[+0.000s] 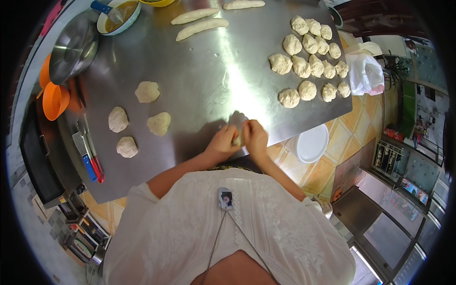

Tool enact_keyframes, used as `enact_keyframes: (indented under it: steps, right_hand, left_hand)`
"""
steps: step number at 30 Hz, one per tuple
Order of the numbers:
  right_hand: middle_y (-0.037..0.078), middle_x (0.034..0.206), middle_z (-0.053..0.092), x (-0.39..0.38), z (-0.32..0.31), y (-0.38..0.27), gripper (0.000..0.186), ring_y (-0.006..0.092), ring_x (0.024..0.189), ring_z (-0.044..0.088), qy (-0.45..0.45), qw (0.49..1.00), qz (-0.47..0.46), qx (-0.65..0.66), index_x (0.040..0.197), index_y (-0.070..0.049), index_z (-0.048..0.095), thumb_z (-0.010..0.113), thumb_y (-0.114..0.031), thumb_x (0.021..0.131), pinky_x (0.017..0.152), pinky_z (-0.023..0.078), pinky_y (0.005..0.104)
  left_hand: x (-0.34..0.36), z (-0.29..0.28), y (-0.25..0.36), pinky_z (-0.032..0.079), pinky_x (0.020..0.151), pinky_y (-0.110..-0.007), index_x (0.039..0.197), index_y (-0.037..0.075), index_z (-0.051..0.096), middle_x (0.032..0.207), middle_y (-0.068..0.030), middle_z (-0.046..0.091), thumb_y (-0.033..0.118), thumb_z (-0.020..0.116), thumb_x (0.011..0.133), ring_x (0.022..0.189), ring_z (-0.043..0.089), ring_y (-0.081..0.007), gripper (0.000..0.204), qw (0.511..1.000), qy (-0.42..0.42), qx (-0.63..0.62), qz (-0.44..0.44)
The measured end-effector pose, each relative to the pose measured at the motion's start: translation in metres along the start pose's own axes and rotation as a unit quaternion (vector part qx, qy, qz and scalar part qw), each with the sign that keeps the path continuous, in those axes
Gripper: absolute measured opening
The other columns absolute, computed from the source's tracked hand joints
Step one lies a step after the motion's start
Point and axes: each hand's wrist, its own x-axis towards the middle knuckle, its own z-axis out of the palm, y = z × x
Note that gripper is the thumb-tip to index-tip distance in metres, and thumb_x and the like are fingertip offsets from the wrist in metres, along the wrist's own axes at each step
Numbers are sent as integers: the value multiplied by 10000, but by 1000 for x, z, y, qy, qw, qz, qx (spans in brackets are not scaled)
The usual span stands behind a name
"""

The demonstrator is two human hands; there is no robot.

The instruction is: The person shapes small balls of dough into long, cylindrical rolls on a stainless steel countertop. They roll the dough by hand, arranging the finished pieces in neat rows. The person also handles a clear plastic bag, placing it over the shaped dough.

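Observation:
Both of my hands are together at the near edge of the steel table (199, 85), closed around a piece of dough (238, 140) that shows only in part between them. My left hand (224, 141) grips it from the left, and my right hand (255, 137) wraps it from the right. Left of my hands lie several flattened dough rounds (147, 91). At the far right of the table, several lumpy dough balls (301, 66) sit in rough rows. Three long dough rolls (202, 29) lie at the far side.
At the far left stand a metal bowl (73, 50), a bowl of yellowish liquid (124, 16) with a blue-handled brush (102, 7), and orange bowls (55, 101). Blue- and red-handled tools (90, 154) lie near the left edge. A white bucket (311, 144) is on the tiled floor.

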Motion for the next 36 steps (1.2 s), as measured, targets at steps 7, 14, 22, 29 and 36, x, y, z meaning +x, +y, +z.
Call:
enact_keyframes:
  steps: [7, 14, 22, 29, 36]
  right_hand:
    - [106, 805, 584, 50, 70, -8, 133, 311, 746, 604, -30, 946, -310, -93, 943, -79, 597, 630, -190, 877, 634, 493, 450]
    - [134, 686, 617, 6, 50, -39, 144, 348, 696, 649, -169, 984, -19, -60, 871, -89, 556, 564, -216, 937, 618, 507, 480]
    - [101, 751, 598, 82, 94, -23, 157, 330, 712, 621, -20, 960, -267, -84, 903, -84, 535, 628, -168, 808, 611, 501, 450]
    - [85, 716, 629, -33, 64, -2, 107, 254, 645, 647, 14, 967, -228, -117, 986, -128, 643, 610, -160, 889, 563, 503, 411]
    - [64, 822, 617, 119, 101, -23, 217, 267, 787, 633, -29, 968, -192, -162, 1052, -67, 554, 555, -192, 874, 669, 504, 412]
  left_hand:
    - [2, -20, -44, 527, 732, -451, 1030, 25, 514, 899, -177, 644, 178, 836, 715, 853, 660, -381, 475, 985, 118, 125, -6]
    - [-6, 0, -73, 549, 736, -442, 1026, -10, 592, 905, -209, 707, 157, 822, 745, 864, 705, -376, 399, 990, 110, 31, -80]
    - [28, -67, -46, 537, 725, -482, 1076, 58, 543, 890, -187, 700, 234, 802, 757, 870, 665, -430, 448, 994, 54, 74, -65]
    - [-57, -22, -57, 507, 789, -488, 998, 114, 641, 1041, -135, 583, 116, 548, 909, 943, 609, -372, 128, 955, 104, 241, 136]
    - [84, -67, -12, 439, 992, -454, 1209, 33, 571, 1280, -150, 568, 145, 555, 932, 1171, 548, -363, 299, 893, 370, 213, 141]
